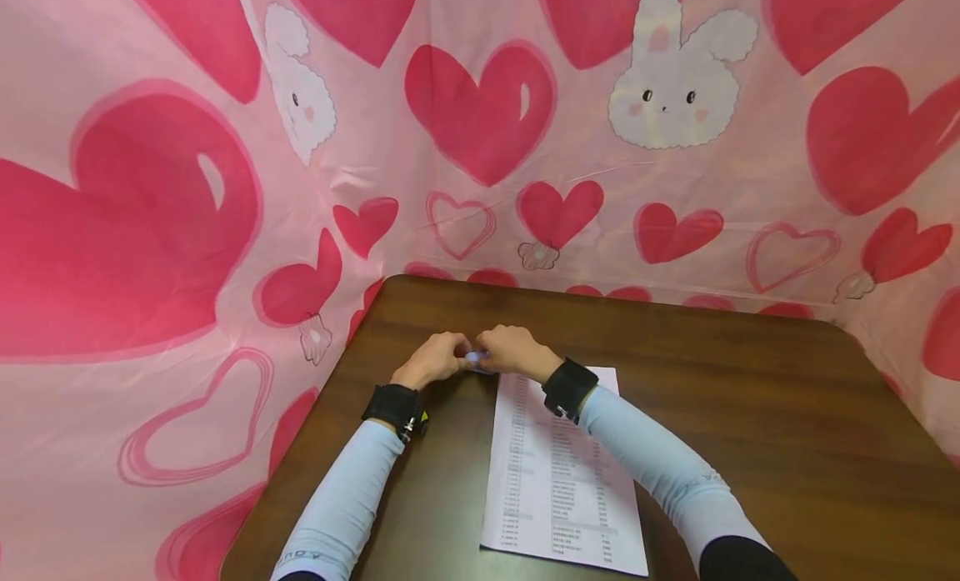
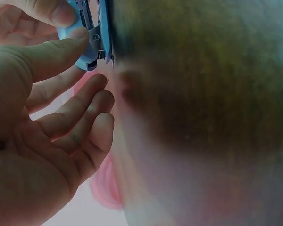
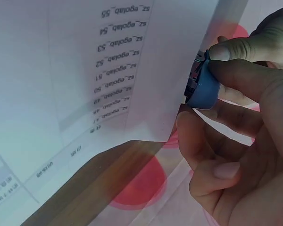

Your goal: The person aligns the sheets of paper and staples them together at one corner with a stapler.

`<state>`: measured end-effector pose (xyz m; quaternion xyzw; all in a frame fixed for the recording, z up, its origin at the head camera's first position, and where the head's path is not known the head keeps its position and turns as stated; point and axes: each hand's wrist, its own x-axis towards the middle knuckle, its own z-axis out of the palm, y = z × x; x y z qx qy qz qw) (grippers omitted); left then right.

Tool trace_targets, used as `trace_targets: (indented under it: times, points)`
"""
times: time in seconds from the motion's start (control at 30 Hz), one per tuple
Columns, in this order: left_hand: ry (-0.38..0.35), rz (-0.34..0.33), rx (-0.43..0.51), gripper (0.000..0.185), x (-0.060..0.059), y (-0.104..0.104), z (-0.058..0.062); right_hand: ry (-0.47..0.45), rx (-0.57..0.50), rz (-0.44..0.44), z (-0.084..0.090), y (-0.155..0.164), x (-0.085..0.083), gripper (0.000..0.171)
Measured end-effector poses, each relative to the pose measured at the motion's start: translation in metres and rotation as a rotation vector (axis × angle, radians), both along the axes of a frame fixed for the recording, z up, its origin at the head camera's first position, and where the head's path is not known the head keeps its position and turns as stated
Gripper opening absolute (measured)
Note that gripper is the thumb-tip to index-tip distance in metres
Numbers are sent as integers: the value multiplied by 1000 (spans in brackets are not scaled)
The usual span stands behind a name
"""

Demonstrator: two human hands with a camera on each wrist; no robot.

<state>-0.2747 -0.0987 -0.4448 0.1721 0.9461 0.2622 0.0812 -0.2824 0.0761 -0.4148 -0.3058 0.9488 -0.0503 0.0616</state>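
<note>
A small light-blue stapler (image 1: pixel 476 360) is between my two hands, beside the top left corner of the printed paper sheets (image 1: pixel 562 481). My left hand (image 1: pixel 435 360) pinches it from the left. From the other side my right hand (image 1: pixel 517 352) grips it with thumb and fingers. The left wrist view shows metal parts between the upper and lower halves of the stapler (image 2: pixel 92 35), with the left thumb against its side. Seen from the right wrist, the stapler (image 3: pixel 206 87) is right at the paper's edge, and its far end is hidden by fingers.
A dark brown wooden table (image 1: pixel 750 414) lies under everything, with its left edge near my left forearm. Pink cloth (image 1: pixel 480 181) printed with hearts and rabbits hangs behind and along both sides. Black bands (image 1: pixel 393 406) circle both wrists.
</note>
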Motion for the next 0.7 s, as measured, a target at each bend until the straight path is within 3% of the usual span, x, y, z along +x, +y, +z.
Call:
trace_targets:
  times: [0.17,0.37,0.5,0.6,0.7]
  points:
    - [22,10,7,16,-1,1,1,15,-29,-6,-1,1,-2,15]
    - [-13,24,23,17,0,0,-1,14,-26,-17,-5,1,-4,15]
    - [0,21,33,26,4,0,-2,31,-11,-14,-4,4,0,20]
    - [43,61,38,33,10,0,3,71,-11,-6,2,11,2,24]
    - [96,134,48,25,18,3,12,104,-34,-26,10,24,0,20]
